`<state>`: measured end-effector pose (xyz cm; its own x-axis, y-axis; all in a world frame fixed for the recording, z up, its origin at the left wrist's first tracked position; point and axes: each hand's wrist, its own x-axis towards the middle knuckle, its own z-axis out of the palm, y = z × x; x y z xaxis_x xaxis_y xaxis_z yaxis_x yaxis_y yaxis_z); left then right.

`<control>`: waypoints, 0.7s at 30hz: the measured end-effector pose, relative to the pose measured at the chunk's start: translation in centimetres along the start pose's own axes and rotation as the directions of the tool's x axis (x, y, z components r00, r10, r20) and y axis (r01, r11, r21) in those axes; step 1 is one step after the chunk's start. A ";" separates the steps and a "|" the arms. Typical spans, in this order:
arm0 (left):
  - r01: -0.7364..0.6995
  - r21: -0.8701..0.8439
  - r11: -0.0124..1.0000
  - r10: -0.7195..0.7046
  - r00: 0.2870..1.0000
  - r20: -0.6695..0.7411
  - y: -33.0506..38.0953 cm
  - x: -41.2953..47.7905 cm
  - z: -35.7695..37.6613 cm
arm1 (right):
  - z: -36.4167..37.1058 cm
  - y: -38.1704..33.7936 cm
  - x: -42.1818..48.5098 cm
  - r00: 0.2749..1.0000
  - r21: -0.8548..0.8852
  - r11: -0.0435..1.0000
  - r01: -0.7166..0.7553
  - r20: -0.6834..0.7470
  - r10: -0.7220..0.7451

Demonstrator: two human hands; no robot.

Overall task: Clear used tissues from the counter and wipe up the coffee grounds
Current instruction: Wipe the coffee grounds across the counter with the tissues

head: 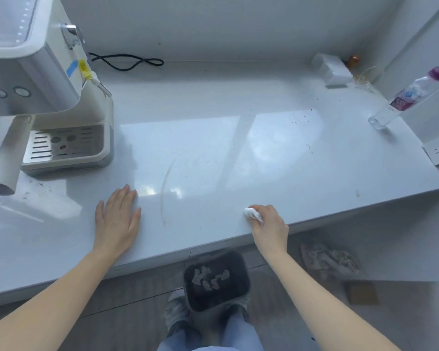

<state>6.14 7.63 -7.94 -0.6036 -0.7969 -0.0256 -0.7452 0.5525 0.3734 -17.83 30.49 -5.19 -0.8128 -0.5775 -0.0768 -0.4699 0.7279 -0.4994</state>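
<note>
A pale grey counter (238, 153) fills most of the view, glossy with window glare; a faint curved brown smear (165, 188) runs across it between the two hands, and a few dark specks of grounds (302, 119) lie scattered toward the far right. At the far left stands a white coffee machine (43, 79), with a metal drip tray at its base, two round buttons on its front, and a yellow tag and blue tape on its side; any writing on them is too blurred to read; a black cord (127, 62) loops on the counter behind it. On the floor below the counter edge, between the person's feet, sits a dark bin (216, 281) holding several crumpled white tissues. At the right a clear bottle (406, 97) with a purple cap stands on the counter; its label is purple and white, the lettering illegible. In the far right corner are a small white box (332, 70) and a clear glass just beside it. The left hand (117, 219) lies flat on the counter, palm down, fingers spread, holding nothing. The right hand (270, 222) is closed round a wadded white tissue (252, 214), pressing it to the counter near the front edge.
</note>
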 end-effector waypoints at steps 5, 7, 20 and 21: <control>-0.007 0.012 1.000 0.007 1.000 -0.015 -1.4 2.0 -0.2 | 2.7 -4.1 -2.9 0.988 0.067 0.990 0.124 0.078 -0.130; -0.010 0.012 1.000 0.010 1.000 -0.012 -1.7 2.8 -0.4 | 3.6 -5.3 -3.5 0.973 0.078 0.980 0.183 0.127 -0.192; 0.005 0.038 0.999 -0.005 1.000 0.004 -2.2 3.3 0.3 | 6.7 -11.9 8.0 0.960 0.015 0.970 0.241 0.143 -0.241; 0.008 0.033 0.999 -0.008 1.000 0.005 -2.2 3.3 0.3 | 7.1 -12.7 9.5 0.964 0.011 0.974 0.228 0.139 -0.227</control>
<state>5.71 3.90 -9.13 -0.5989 -0.8001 -0.0332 -0.7590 0.5539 0.3423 -17.07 13.13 -5.69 -0.6289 -0.7733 -0.0804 -0.6388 0.5729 -0.5136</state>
